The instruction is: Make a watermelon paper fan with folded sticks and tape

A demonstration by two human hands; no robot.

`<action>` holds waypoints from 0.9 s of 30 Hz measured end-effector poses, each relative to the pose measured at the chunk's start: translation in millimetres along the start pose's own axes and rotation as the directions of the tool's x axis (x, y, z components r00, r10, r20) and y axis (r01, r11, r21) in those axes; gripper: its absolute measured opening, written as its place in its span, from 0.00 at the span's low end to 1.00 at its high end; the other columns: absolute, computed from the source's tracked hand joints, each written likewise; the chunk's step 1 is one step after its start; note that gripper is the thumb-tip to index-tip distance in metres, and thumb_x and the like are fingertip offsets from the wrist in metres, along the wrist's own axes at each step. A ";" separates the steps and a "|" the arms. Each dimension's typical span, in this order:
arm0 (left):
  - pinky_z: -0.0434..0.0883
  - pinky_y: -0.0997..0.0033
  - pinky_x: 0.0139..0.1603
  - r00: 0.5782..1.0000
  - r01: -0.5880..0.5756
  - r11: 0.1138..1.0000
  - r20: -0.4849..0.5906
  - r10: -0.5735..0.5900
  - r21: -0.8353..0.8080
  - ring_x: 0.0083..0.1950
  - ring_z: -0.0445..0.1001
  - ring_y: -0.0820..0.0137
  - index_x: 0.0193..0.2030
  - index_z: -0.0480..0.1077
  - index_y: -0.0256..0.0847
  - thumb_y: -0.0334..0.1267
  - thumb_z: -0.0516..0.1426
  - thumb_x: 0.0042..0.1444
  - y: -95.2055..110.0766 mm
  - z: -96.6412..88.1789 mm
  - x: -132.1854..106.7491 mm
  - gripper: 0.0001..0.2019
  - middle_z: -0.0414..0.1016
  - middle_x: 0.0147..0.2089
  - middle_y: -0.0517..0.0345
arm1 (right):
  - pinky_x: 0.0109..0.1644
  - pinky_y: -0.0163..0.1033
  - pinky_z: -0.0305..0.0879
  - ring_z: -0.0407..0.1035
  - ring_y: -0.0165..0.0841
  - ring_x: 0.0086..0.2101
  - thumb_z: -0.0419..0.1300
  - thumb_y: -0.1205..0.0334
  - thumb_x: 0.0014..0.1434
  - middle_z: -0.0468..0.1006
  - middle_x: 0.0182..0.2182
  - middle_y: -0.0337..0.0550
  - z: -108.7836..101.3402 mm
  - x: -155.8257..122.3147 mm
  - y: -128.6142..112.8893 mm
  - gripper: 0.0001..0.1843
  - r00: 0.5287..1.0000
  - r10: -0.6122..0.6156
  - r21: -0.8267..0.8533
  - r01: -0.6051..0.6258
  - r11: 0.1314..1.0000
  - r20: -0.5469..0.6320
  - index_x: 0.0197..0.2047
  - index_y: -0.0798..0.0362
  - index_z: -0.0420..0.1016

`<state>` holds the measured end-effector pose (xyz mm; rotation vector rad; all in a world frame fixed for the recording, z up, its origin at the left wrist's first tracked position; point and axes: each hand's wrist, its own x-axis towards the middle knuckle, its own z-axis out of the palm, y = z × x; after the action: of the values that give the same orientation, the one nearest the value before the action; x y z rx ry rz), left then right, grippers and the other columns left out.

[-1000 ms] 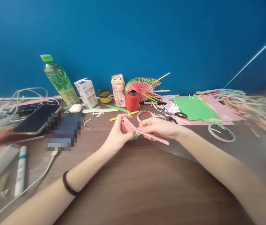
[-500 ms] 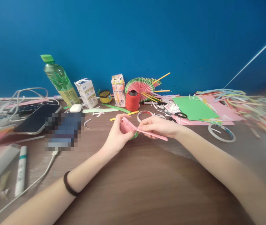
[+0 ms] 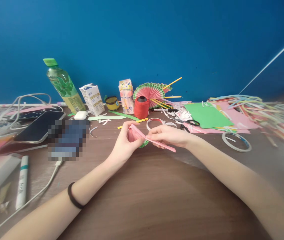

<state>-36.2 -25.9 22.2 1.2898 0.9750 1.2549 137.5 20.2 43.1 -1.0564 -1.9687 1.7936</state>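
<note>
My left hand (image 3: 123, 143) is closed around a pleated pink paper fan (image 3: 133, 134), whose green edge shows below the fingers. A narrow pink folded strip (image 3: 165, 146) runs from the pleats down to the right. Thumb and fingers of my right hand (image 3: 169, 135) pinch this strip near the pleats, and its far end sticks out past them. Whether the strip is part of the fan or a separate piece, I cannot tell. Behind my hands stand a red thread spool (image 3: 141, 108) and a finished-looking pink and green pleated fan (image 3: 149, 91) with yellow sticks.
Tape rolls (image 3: 237, 142), scissors (image 3: 193, 123), green paper (image 3: 208, 115) and paper strips (image 3: 247, 101) lie to the right. Leftward are a green bottle (image 3: 65, 88), a milk carton (image 3: 92, 99), phones (image 3: 40, 126), a white cable (image 3: 41, 191) and a marker (image 3: 22, 183). A blue wall rises behind.
My right hand has shifted slightly left along the pink strip. The strip's free end has moved a little left and down. My left hand stays almost still.
</note>
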 end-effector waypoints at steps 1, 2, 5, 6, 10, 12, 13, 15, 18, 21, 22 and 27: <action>0.64 0.80 0.29 1.000 0.003 1.000 0.002 -0.003 -0.007 0.26 0.65 0.79 0.43 0.59 0.44 0.31 0.60 0.42 0.1 0.0 0.0 0.20 0.64 0.25 0.69 | 0.21 0.29 0.55 0.59 0.21 0.17 0.57 0.54 0.55 0.66 0.17 0.34 0.1 0.0 0.1 0.14 1.000 0.001 0.000 -0.001 1.000 0.002 0.26 0.57 0.65; 0.65 0.80 0.29 1.000 0.006 1.000 0.001 -0.006 -0.013 0.26 0.65 0.79 0.43 0.59 0.44 0.31 0.60 0.42 0.0 -0.2 0.1 0.21 0.64 0.25 0.69 | 0.21 0.29 0.55 0.59 0.21 0.18 0.57 0.54 0.55 0.66 0.17 0.34 0.3 -0.1 0.0 0.14 1.000 0.000 0.000 0.000 1.000 -0.001 0.26 0.57 0.65; 0.65 0.79 0.29 1.000 0.009 1.000 -0.001 -0.009 -0.025 0.27 0.66 0.78 0.43 0.59 0.44 0.32 0.61 0.42 -1.5 -1.4 0.5 0.21 0.66 0.25 0.69 | 0.22 0.29 0.56 0.60 0.22 0.18 0.57 0.54 0.54 0.65 0.18 0.34 0.9 -1.3 -1.3 0.14 1.000 0.014 0.001 -0.014 1.000 -0.004 0.27 0.57 0.65; 0.65 0.79 0.29 1.000 0.009 0.999 0.001 -0.009 -0.032 0.27 0.66 0.78 0.43 0.59 0.44 0.32 0.61 0.43 -2.3 -2.0 0.8 0.21 0.66 0.26 0.68 | 0.22 0.29 0.57 0.61 0.23 0.19 0.57 0.53 0.54 0.66 0.18 0.34 1.0 -1.8 -1.6 0.14 1.000 0.021 0.002 -0.021 1.000 -0.001 0.28 0.57 0.65; 0.66 0.78 0.30 1.000 0.016 0.997 0.005 -0.016 -0.079 0.28 0.68 0.77 0.44 0.59 0.44 0.33 0.62 0.43 -4.9 -3.9 1.9 0.21 0.69 0.28 0.67 | 0.24 0.31 0.62 0.65 0.25 0.22 0.57 0.49 0.54 0.68 0.22 0.37 -0.3 -1.8 -0.9 0.16 0.998 0.037 0.013 -0.037 0.999 0.046 0.30 0.56 0.66; 0.66 0.77 0.31 0.999 0.035 0.994 0.007 -0.035 -0.099 0.29 0.69 0.77 0.43 0.59 0.44 0.34 0.63 0.43 -5.3 -4.3 2.3 0.21 0.70 0.29 0.65 | 0.24 0.31 0.62 0.66 0.25 0.24 0.57 0.48 0.53 0.70 0.24 0.39 -0.8 -0.4 0.7 0.17 0.997 0.037 0.013 -0.038 0.999 0.075 0.30 0.57 0.66; 0.67 0.77 0.32 0.999 0.046 0.993 0.009 -0.046 -0.108 0.29 0.69 0.76 0.43 0.59 0.44 0.34 0.63 0.42 -5.3 -4.4 2.4 0.22 0.71 0.29 0.65 | 0.24 0.30 0.62 0.65 0.25 0.24 0.58 0.48 0.53 0.70 0.25 0.39 -0.8 0.6 1.7 0.18 0.997 0.031 0.002 -0.031 1.000 0.071 0.30 0.57 0.66; 0.67 0.76 0.33 0.998 0.062 0.991 0.012 -0.061 -0.121 0.30 0.70 0.75 0.43 0.59 0.44 0.34 0.63 0.42 -5.7 -4.5 2.6 0.22 0.71 0.29 0.65 | 0.23 0.28 0.59 0.64 0.23 0.23 0.59 0.49 0.52 0.70 0.24 0.38 0.1 2.7 3.7 0.17 1.000 -0.001 -0.022 0.002 1.000 0.025 0.30 0.57 0.67; 0.67 0.75 0.34 0.999 0.051 0.989 0.022 -0.048 -0.140 0.31 0.70 0.75 0.45 0.60 0.44 0.34 0.63 0.43 -6.8 -4.7 2.9 0.23 0.71 0.30 0.64 | 0.22 0.27 0.58 0.62 0.21 0.21 0.61 0.51 0.51 0.68 0.21 0.35 2.6 5.5 6.4 0.16 0.998 -0.056 0.002 0.056 0.998 -0.035 0.30 0.57 0.66; 0.67 0.74 0.35 0.999 0.029 0.989 0.043 -0.023 -0.143 0.32 0.70 0.75 0.51 0.58 0.45 0.33 0.62 0.45 -7.6 -5.2 2.7 0.26 0.71 0.30 0.63 | 0.21 0.28 0.60 0.62 0.22 0.19 0.62 0.53 0.50 0.67 0.20 0.34 4.6 6.9 8.3 0.16 0.997 -0.068 0.074 0.070 0.995 -0.027 0.29 0.56 0.64; 0.67 0.74 0.35 0.999 0.025 0.990 0.052 -0.017 -0.139 0.32 0.70 0.75 0.53 0.57 0.46 0.33 0.62 0.45 -7.6 -5.5 2.5 0.28 0.71 0.30 0.64 | 0.22 0.28 0.60 0.62 0.22 0.20 0.62 0.53 0.50 0.68 0.20 0.34 4.9 7.1 8.6 0.15 0.997 -0.068 0.088 0.070 0.994 -0.024 0.30 0.56 0.64; 0.68 0.72 0.36 0.996 0.015 0.990 0.084 -0.003 -0.142 0.31 0.70 0.75 0.60 0.48 0.50 0.32 0.61 0.46 -7.0 -6.0 2.6 0.36 0.71 0.30 0.65 | 0.22 0.28 0.61 0.63 0.21 0.21 0.62 0.59 0.51 0.69 0.22 0.35 6.0 7.7 7.7 0.12 0.994 -0.093 0.082 0.097 0.992 -0.056 0.32 0.56 0.64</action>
<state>-41.0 -21.7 15.2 1.2152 0.8155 1.2311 130.9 20.6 32.7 -0.9571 -1.8624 1.7645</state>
